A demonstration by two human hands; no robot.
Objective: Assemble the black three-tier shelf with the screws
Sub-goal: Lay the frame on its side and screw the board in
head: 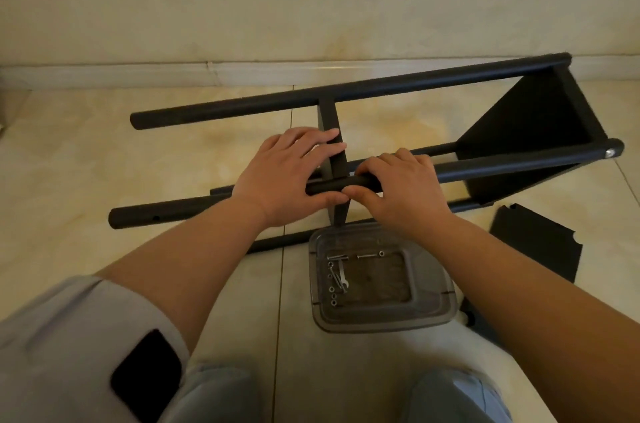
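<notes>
Just below the right hand (398,190) a clear plastic tray (429,304) stands on the tiled floor (86,162), with screws (333,278) and a small wrench (343,275) inside. Both hands meet on one black pole (502,168) of the shelf (530,131), which lies on its side. The left hand (287,176) holds the pole with the thumb under it, the fingers straight over a middle board (333,152). The right hand's fingers curl round the same pole. To its right lies a loose black board (536,246).

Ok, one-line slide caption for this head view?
Both hands, left hand and right hand, grip a black pole of the half-built shelf above a screw tray.
</notes>
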